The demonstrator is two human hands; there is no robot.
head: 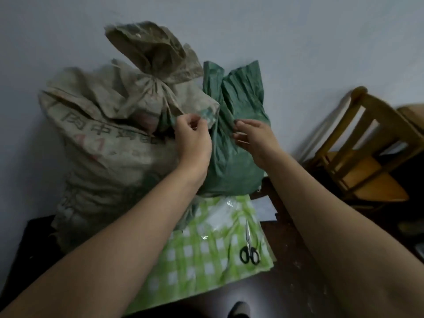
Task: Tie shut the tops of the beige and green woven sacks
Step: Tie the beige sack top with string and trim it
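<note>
A: What is biggest here?

B: The bulky beige woven sack [98, 143] with dark printed characters, standing against the pale wall [298, 42]; its gathered neck is cinched with a tie, the loose top flaring above it.

A: And beside it?

B: The smaller crumpled green woven sack [231, 161], touching the beige one on its right side; its top stands up in open folds against the wall, no tie visible around it; off to the right a yellow wooden slatted chair [358, 143] lies tilted.

A: What lies in front?

B: A green-and-white checked cloth [202, 255] on the dark floor; a pair of black-handled metal scissors [249, 246] rests on it, well apart from both hands.

A: The hands?

B: The left hand [195, 138] is curled, fingertips pinching the fabric where the two sacks meet; the right hand [254, 136] presses the upper green sack with fingers bent, but whether it truly clasps a fold I cannot tell.
</note>
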